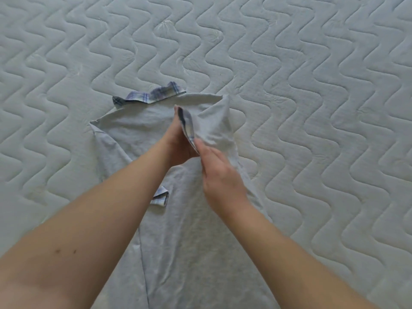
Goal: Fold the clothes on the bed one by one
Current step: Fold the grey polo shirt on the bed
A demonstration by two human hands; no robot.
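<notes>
Folding right sleeve inward: both hands pinch its plaid cuff, left hand far end, right hand near; grey polo shirt lies lengthwise mid-mattress

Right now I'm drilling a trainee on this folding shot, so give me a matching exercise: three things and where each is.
Things:
1. plaid collar
2. right sleeve
3. left sleeve cuff

Places:
A. lifted off the shirt, gripped by both hands
B. lying beside the left forearm
C. flat on the mattress, at the shirt's far end

Pairs: 1-C, 2-A, 3-B
</notes>
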